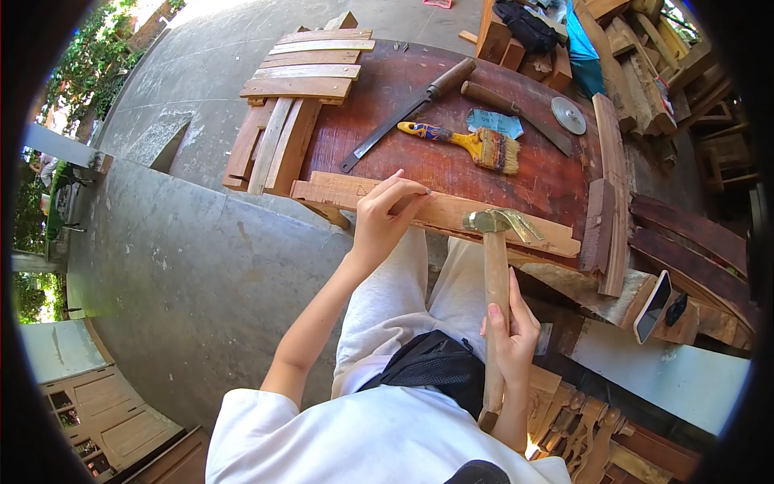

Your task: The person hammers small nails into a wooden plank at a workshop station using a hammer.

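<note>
My left hand (387,211) is over a long pale wooden board (459,216) at the near edge of the red-brown table. Its thumb and forefinger pinch a tiny object, perhaps a nail, too small to make out. My right hand (513,331) is wrapped round the wooden handle of a claw hammer (495,274). The hammer stands roughly upright, its metal head just above the board, right of my left hand. Beyond the board lie a paintbrush (492,151) with a yellow and blue handle, a long blade with a wooden handle (387,131) and a second bladed tool (544,131).
Wooden slats (310,71) are stacked at the table's left end. A metal disc (568,116) and blue paper (496,123) lie on the table (355,121). A phone (652,306) rests at the right. Wood pieces (637,89) are piled at the back right.
</note>
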Demonstrator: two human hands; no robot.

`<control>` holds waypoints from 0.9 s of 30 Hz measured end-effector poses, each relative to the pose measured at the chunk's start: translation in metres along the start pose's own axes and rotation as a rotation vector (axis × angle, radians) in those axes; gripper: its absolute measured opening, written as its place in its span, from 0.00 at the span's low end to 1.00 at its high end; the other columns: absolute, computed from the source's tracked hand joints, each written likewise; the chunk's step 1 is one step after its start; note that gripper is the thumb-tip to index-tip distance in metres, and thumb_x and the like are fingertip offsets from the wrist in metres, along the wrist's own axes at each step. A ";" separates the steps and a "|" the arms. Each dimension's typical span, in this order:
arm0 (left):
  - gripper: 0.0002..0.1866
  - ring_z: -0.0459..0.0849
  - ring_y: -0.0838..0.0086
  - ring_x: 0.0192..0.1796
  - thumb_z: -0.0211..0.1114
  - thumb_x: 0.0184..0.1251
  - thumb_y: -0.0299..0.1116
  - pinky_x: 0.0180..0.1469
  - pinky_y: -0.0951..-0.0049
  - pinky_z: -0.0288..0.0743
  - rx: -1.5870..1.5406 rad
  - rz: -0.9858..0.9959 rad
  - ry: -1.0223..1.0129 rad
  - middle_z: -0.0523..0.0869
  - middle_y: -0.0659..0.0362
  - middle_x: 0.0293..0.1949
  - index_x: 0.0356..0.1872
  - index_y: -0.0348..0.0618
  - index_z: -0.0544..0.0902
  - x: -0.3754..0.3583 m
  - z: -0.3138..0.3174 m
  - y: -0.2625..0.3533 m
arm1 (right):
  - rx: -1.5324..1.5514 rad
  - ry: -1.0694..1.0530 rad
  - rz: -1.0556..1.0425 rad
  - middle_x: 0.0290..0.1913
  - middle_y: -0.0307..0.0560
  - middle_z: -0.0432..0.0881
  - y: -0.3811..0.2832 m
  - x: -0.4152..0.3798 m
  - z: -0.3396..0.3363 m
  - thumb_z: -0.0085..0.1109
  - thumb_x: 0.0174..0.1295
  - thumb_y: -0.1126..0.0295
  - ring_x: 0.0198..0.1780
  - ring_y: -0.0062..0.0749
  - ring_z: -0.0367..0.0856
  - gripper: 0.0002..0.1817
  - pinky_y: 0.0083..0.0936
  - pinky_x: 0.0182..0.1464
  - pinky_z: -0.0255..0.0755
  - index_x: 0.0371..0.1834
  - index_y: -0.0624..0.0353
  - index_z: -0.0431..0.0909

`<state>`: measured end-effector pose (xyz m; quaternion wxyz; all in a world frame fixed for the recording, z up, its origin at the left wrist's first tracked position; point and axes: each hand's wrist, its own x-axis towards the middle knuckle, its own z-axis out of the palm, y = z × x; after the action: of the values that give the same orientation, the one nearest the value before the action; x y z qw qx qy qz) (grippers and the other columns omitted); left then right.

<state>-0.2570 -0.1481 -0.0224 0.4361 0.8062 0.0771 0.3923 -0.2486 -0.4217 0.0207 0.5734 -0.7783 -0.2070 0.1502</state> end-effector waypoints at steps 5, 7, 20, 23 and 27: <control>0.05 0.89 0.66 0.38 0.73 0.59 0.21 0.69 0.51 0.75 0.001 -0.003 -0.004 0.90 0.56 0.35 0.36 0.36 0.86 0.000 -0.001 0.000 | -0.012 -0.026 0.013 0.39 0.43 0.81 -0.004 0.000 -0.001 0.58 0.72 0.74 0.27 0.17 0.76 0.29 0.20 0.29 0.74 0.76 0.64 0.67; 0.05 0.89 0.68 0.39 0.74 0.59 0.20 0.69 0.51 0.74 0.004 -0.003 -0.007 0.90 0.56 0.35 0.35 0.34 0.87 -0.001 -0.001 -0.001 | -0.020 -0.046 0.020 0.41 0.42 0.80 -0.005 0.000 -0.001 0.56 0.74 0.74 0.29 0.18 0.75 0.29 0.20 0.31 0.74 0.77 0.65 0.65; 0.05 0.89 0.64 0.38 0.73 0.60 0.21 0.68 0.51 0.74 -0.005 0.020 0.005 0.90 0.55 0.35 0.37 0.37 0.87 -0.002 0.000 -0.003 | -0.008 -0.001 -0.012 0.35 0.43 0.82 0.000 0.001 0.001 0.61 0.71 0.73 0.25 0.17 0.77 0.29 0.20 0.28 0.74 0.75 0.64 0.68; 0.06 0.89 0.64 0.38 0.73 0.59 0.21 0.68 0.51 0.74 -0.008 0.020 0.009 0.90 0.55 0.35 0.37 0.37 0.87 -0.002 0.000 -0.003 | -0.011 -0.003 -0.011 0.35 0.44 0.82 -0.001 0.001 0.000 0.61 0.71 0.73 0.25 0.17 0.77 0.29 0.20 0.28 0.74 0.75 0.64 0.68; 0.06 0.89 0.65 0.38 0.73 0.59 0.21 0.68 0.51 0.74 -0.007 0.016 0.010 0.90 0.56 0.35 0.37 0.37 0.86 -0.002 0.000 -0.002 | -0.004 -0.005 -0.007 0.37 0.45 0.82 -0.001 0.001 0.000 0.61 0.71 0.74 0.26 0.18 0.77 0.29 0.20 0.28 0.74 0.75 0.64 0.68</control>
<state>-0.2578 -0.1479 -0.0253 0.4352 0.8033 0.0713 0.4003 -0.2481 -0.4208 0.0220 0.5719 -0.7783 -0.2116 0.1495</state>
